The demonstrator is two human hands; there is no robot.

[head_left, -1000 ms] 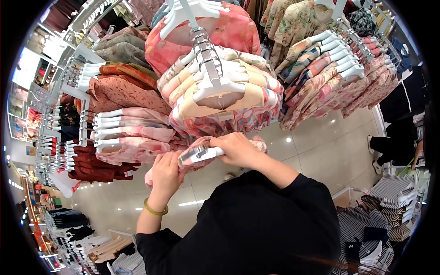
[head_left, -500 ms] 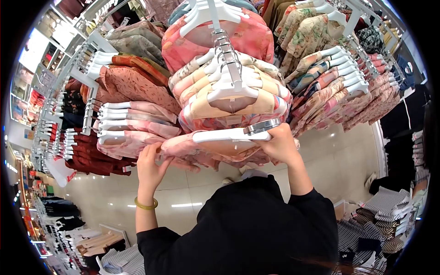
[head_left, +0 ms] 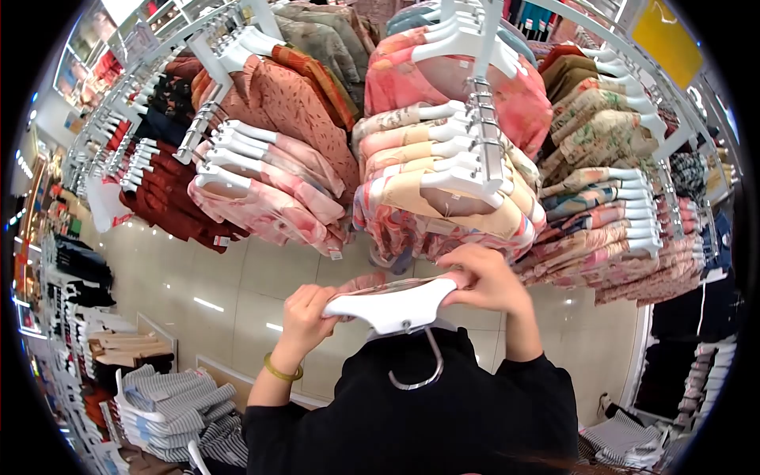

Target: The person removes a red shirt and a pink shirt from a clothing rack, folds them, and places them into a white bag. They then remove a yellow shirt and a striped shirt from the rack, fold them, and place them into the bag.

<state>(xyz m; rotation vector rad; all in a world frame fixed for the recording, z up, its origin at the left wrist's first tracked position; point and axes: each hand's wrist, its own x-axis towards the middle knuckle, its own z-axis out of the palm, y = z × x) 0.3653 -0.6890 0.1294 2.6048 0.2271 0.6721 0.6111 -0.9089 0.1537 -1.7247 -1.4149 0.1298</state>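
A white clothes hanger (head_left: 396,307) is held in front of my chest, its metal hook (head_left: 434,366) pointing down toward me. On it hangs a pink garment (head_left: 366,282), seen mostly edge-on, its front hidden from this side. My left hand (head_left: 307,315), with a yellow bangle at the wrist, is closed around the left end of the hanger and the cloth there. At the other end, my right hand (head_left: 489,281) pinches the hanger tip and the garment's shoulder.
Beyond my hands, a rack arm (head_left: 489,150) carries cream-collared patterned tops (head_left: 455,202). Pink tops (head_left: 269,186) hang at left, floral tops (head_left: 609,206) at right. Striped clothes (head_left: 174,408) lie low at left. Glossy tiled floor (head_left: 253,277) lies beneath.
Both hands have come closer to my body with the hanger, away from the racks. The hanger has turned so its hook now points toward me. My view has shifted left.
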